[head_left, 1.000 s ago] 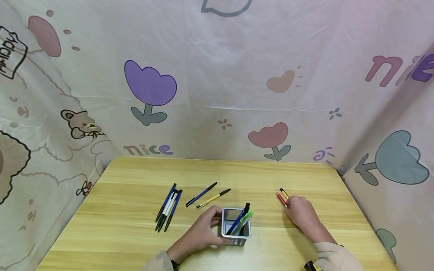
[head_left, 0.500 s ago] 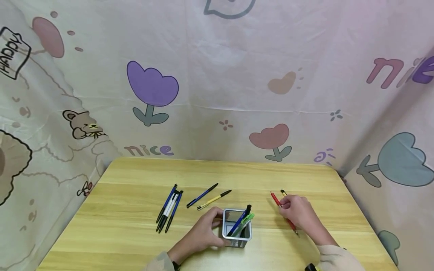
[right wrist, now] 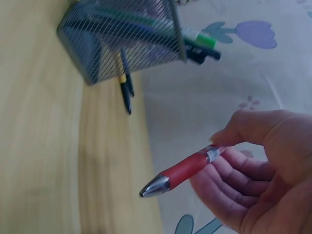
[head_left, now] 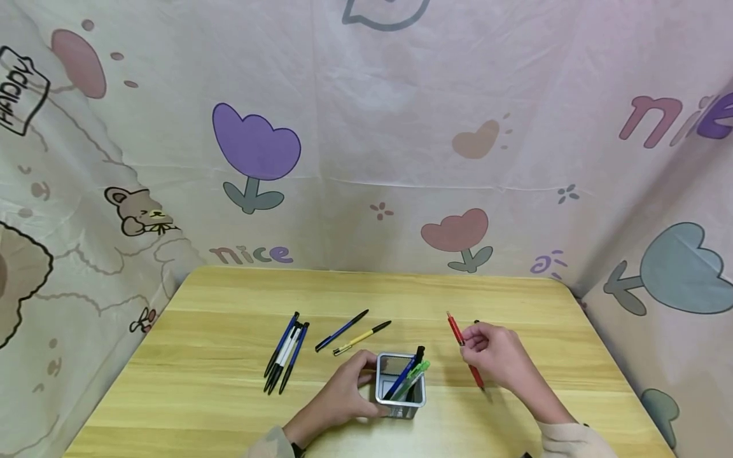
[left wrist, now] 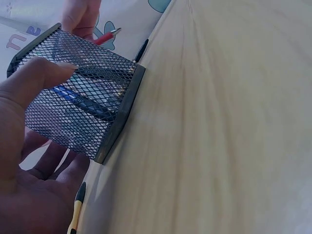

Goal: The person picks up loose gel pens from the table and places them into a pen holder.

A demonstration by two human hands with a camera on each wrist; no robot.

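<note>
My left hand (head_left: 343,388) holds a square metal mesh pen holder (head_left: 401,412) standing on the table, thumb at its near side and fingers round the far side. Inside lean a blue pen (head_left: 399,380) and a green one (head_left: 413,381), with dark pen ends beside them. To the right, my right hand (head_left: 497,355) pinches a red ballpoint pen (head_left: 454,327) by its middle. Its silver tip (right wrist: 155,186) points down and towards me, above the table. Another pen, mostly hidden behind the right hand, shows only a dark end (head_left: 476,322).
Left of the holder lie a blue pen (head_left: 342,330) and a yellow pen (head_left: 363,337). Farther left is a group of blue and white pens (head_left: 284,353). The wooden table (head_left: 200,407) meets a printed cloth (head_left: 355,140) behind. A dark object (head_left: 527,455) shows near the right sleeve.
My right hand has lifted the red pen off the table and brought it left towards the holder, away from the other pen. The left hand and the holder stay in place.
</note>
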